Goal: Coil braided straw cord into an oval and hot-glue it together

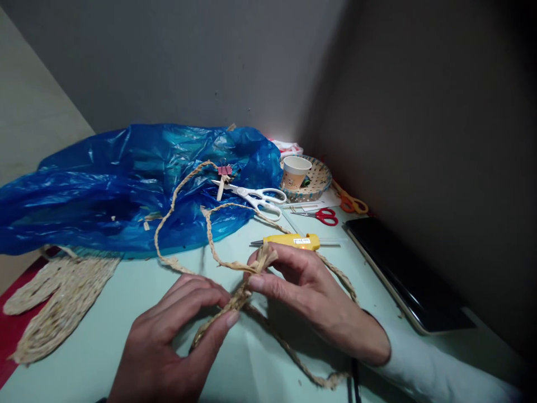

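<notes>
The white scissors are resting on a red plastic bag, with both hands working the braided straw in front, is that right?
Not quite. The head view shows the white scissors resting on a blue plastic bag, not a red one. The left hand and right hand do work the braided straw in front.

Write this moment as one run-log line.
left hand: pinching straw braid | right hand: gripping loose strands at its end | nearby: yellow glue gun, white scissors, blue bag
</notes>
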The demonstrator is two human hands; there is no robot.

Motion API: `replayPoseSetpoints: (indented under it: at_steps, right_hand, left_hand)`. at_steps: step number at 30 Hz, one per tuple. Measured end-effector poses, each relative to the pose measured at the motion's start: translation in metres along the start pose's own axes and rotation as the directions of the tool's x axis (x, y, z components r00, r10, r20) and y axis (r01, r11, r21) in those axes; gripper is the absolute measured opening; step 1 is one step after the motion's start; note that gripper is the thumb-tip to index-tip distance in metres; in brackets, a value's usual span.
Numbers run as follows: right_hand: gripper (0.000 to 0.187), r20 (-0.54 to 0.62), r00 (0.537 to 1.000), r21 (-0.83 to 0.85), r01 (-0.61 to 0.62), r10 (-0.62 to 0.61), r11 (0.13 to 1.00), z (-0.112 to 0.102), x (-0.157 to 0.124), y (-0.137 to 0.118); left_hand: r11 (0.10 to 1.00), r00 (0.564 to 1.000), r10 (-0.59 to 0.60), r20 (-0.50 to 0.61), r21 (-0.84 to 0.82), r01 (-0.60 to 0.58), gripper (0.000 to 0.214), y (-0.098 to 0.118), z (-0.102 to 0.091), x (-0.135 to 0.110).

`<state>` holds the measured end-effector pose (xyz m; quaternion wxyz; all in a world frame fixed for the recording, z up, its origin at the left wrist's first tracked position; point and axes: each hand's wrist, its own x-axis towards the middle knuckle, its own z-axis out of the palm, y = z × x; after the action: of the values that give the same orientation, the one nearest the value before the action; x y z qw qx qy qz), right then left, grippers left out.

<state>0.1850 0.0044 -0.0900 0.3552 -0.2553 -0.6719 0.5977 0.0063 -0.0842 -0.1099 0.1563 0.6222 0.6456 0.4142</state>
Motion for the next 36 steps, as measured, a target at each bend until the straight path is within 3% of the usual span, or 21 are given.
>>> replayPoseSetpoints:
  at_steps: [7, 11, 16, 21, 24, 27, 30, 32, 36]
  right_hand:
    - [0.011, 0.042, 0.99, -0.28, 0.142, -0.135, 0.949, -0.005, -0.002, -0.006]
    - [0.006, 0.072, 0.993, -0.297, 0.113, -0.095, 0.948, -0.005, -0.001, -0.004]
    - [0.013, 0.108, 0.992, -0.255, 0.097, -0.071, 0.962, -0.004, 0.001, -0.002]
    - [0.017, 0.094, 0.99, 0.004, -0.11, 0.109, 0.994, -0.002, -0.003, 0.001]
    - [0.023, 0.079, 0.975, 0.258, -0.221, 0.208, 0.94, 0.005, -0.006, 0.005]
    - [0.023, 0.082, 0.97, 0.481, -0.238, 0.227, 0.844, 0.012, -0.008, 0.012]
    - [0.02, 0.069, 0.978, 0.563, -0.2, 0.196, 0.802, 0.014, -0.007, 0.019]
    - [0.019, 0.034, 0.982, 0.493, -0.177, 0.185, 0.852, 0.013, -0.006, 0.02]
    - [0.015, -0.04, 0.996, 0.169, -0.077, 0.085, 0.983, 0.007, -0.006, 0.012]
  left_hand:
    - [0.988, 0.995, -0.098, 0.035, -0.116, 0.102, 0.007, 0.001, -0.002, 0.002]
    - [0.975, 0.983, -0.172, 0.06, -0.129, 0.178, 0.006, 0.002, -0.003, 0.003]
    - [0.972, 0.975, -0.169, 0.142, -0.142, 0.189, 0.01, -0.001, -0.003, 0.003]
    - [0.985, 0.993, -0.088, 0.077, -0.143, 0.098, 0.007, -0.006, 0.0, 0.0]
    - [0.989, 0.998, -0.058, 0.013, -0.136, 0.059, 0.005, -0.006, 0.001, -0.003]
    - [0.992, 0.995, -0.092, -0.044, -0.09, 0.088, 0.011, -0.003, 0.002, -0.004]
    - [0.99, 0.989, -0.133, -0.065, -0.056, 0.13, 0.016, -0.001, 0.002, -0.004]
    - [0.988, 0.989, -0.142, -0.051, -0.076, 0.138, 0.014, 0.001, 0.002, -0.003]
    - [0.966, 0.97, -0.239, -0.04, -0.113, 0.233, 0.017, 0.003, 0.002, -0.002]
